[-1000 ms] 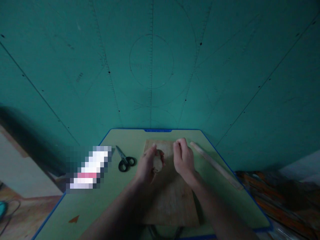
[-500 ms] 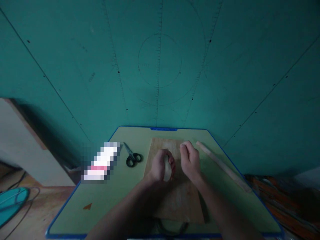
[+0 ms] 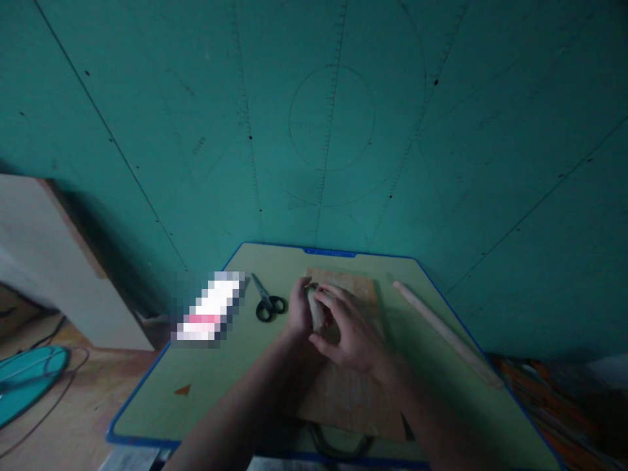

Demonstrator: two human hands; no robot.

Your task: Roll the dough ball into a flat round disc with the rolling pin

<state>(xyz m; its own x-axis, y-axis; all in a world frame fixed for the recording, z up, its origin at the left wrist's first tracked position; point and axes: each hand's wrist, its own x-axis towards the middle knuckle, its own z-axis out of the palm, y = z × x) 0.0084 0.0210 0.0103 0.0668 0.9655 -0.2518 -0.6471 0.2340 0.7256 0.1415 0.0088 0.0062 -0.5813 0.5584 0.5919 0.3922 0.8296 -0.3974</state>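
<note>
Above a wooden board (image 3: 353, 409), my left hand (image 3: 298, 311) is wrapped round a pale lump of dough or clay (image 3: 316, 311). The lump stands roughly upright in the palm, and part of it is hidden by fingers. My right hand (image 3: 350, 333) comes at it from the right, its curved fingertips on the upper part and its thumb lower down near the bottom. Left of the board lie black-handled scissors (image 3: 267, 307), apart from both hands. On the right a pale wooden stick (image 3: 446, 333), like a thin rolling pin, rests on the table.
The light table (image 3: 220, 373) has a blue rim and stands against a green wall (image 3: 333, 131) with drawn lines and circles. A pixelated bright rectangle (image 3: 210, 307) lies at its left edge, with a small orange scrap (image 3: 183, 390) nearer me. A white panel (image 3: 69, 261) leans at left.
My right hand, closed and apart on the right before, has moved left and opened its fingers onto the lump. My left hand still holds the lump. The head view has shifted slightly.
</note>
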